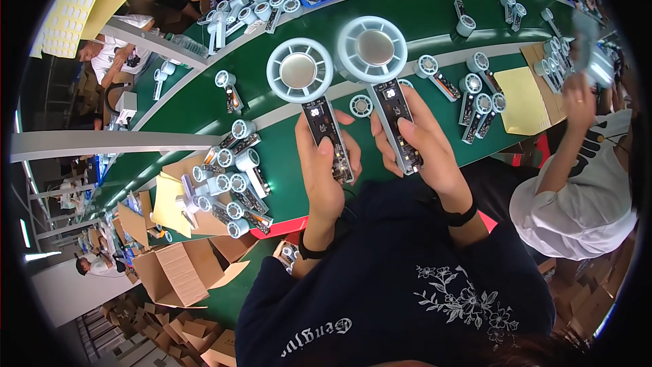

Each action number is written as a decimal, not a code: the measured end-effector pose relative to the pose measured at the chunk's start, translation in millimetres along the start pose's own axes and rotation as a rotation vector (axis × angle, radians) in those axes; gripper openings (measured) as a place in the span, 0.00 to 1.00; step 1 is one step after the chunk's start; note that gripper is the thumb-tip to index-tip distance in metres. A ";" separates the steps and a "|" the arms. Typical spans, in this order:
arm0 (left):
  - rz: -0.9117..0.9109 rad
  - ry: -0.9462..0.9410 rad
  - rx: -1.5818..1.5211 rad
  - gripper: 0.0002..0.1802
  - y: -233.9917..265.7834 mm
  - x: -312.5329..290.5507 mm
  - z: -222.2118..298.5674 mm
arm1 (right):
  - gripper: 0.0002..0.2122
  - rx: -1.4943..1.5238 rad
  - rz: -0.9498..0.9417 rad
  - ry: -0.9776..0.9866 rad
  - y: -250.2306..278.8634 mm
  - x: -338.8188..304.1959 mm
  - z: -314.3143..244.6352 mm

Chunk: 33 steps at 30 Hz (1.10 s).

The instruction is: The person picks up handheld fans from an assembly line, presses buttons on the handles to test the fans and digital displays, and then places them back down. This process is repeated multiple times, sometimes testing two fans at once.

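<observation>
My left hand is closed round the handle of a pale blue handheld fan, thumb on its bare circuit board. My right hand grips a second handheld fan the same way, held slightly higher. Both fans stand upright side by side, round spoked heads up, each with a silvery disc in the middle. A small lit spot shows on each board. Behind my hands, the round head of another fan shows on the green table; the rest of it is hidden.
Several fans crowd the table at left, by a cardboard box. More fans lie at right beside a yellow sheet. A green conveyor belt runs across behind. A co-worker sits close on the right, arm raised.
</observation>
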<state>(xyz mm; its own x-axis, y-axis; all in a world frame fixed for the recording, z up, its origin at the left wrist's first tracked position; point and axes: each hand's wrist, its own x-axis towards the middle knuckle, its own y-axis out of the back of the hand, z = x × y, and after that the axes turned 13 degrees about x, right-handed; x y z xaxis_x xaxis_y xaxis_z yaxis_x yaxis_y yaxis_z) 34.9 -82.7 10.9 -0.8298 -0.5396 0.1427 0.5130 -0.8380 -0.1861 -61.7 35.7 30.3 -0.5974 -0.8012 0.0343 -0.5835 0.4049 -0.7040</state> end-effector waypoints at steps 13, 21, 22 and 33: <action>0.010 -0.069 0.027 0.27 -4.1 -3.1 4.6 | 0.22 -0.038 0.021 0.041 -7.4 -7.5 -1.1; 0.039 -0.065 -0.026 0.29 -13.0 -7.8 2.8 | 0.23 -0.103 -0.017 0.078 -5.1 -6.9 4.0; 0.045 -0.069 -0.049 0.30 -13.8 -8.3 1.4 | 0.23 -0.102 -0.018 0.075 -4.8 -6.8 3.6; 0.022 -0.063 0.027 0.30 -12.1 -8.8 1.1 | 0.24 -0.177 -0.022 0.102 -5.0 -8.8 -1.0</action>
<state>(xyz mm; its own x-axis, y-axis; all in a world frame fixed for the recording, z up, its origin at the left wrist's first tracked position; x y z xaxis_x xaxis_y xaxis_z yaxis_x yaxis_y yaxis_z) 36.2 -67.9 12.9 -0.8033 -0.5611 0.1997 0.5374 -0.8274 -0.1632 -54.1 41.2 34.3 -0.6306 -0.7657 0.1263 -0.6792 0.4658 -0.5672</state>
